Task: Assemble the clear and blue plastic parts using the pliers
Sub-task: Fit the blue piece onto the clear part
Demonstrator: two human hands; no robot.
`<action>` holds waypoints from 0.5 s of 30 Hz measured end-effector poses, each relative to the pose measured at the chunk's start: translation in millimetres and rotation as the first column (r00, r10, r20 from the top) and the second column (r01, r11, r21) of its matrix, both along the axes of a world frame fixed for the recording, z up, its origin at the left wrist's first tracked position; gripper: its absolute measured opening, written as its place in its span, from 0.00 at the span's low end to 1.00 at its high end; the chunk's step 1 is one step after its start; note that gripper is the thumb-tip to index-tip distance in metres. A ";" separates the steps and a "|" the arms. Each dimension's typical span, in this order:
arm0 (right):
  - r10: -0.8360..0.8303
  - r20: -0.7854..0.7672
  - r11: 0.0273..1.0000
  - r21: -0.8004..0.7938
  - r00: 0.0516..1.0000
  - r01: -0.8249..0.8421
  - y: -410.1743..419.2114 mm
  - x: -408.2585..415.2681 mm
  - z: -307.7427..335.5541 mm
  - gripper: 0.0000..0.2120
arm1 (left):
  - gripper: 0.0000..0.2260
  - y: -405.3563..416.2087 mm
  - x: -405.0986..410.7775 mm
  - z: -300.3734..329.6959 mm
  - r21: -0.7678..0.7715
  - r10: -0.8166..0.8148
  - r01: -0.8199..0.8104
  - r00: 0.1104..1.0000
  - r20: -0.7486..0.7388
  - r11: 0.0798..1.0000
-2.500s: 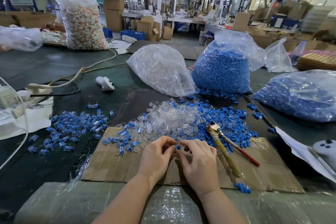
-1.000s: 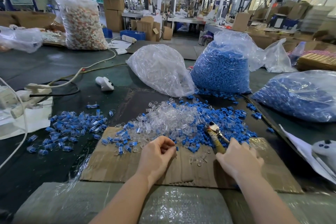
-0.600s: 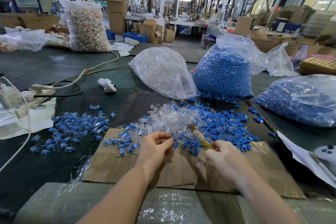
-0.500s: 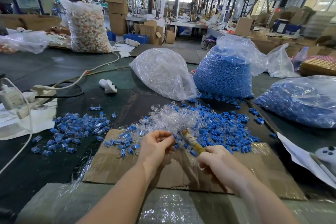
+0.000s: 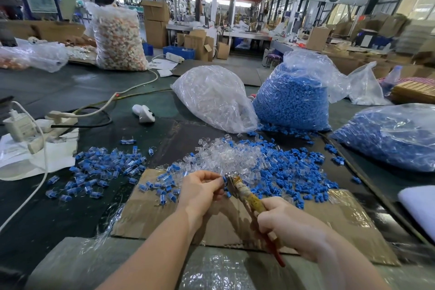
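While the left hand (image 5: 200, 189) pinches a blue part (image 5: 223, 181), the right hand (image 5: 286, 226) grips pliers (image 5: 244, 192) — nose touching it.

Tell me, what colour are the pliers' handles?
On the pliers, one handle is wrapped in yellowish tape, the other is red; the head view shows both.

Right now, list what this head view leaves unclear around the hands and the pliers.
- The part pinched in the left hand: mostly covered by the fingertips; only a blue edge shows.
- The pliers: whether the nose already bites the part is too small to tell.
- The pliers' handles: the right hand covers their middle.
- White object: cut by the right edge.
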State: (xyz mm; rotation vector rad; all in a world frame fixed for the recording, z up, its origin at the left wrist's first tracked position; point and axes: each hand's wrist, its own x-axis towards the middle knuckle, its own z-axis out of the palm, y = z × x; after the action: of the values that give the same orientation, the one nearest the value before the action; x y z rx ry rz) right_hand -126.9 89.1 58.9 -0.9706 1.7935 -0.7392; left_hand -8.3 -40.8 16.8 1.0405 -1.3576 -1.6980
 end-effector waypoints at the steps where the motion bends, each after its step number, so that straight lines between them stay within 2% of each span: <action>1: 0.005 0.002 1.000 0.002 1.000 -0.005 0.1 0.5 1.1 0.06 | 0.02 0.2 0.1 0.8 0.005 0.005 -0.005 1.000 -0.002 1.000; 15: 0.053 0.011 0.999 -0.014 0.999 -0.052 1.6 4.3 12.7 0.06 | 0.02 3.6 0.6 6.1 -0.010 0.040 -0.040 0.998 0.041 0.999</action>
State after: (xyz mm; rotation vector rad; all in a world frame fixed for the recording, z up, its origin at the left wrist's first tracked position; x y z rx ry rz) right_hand -122.6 90.6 71.7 -1.0167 1.7490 -0.7230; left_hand -7.7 -37.2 22.9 1.0957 -1.3602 -1.6485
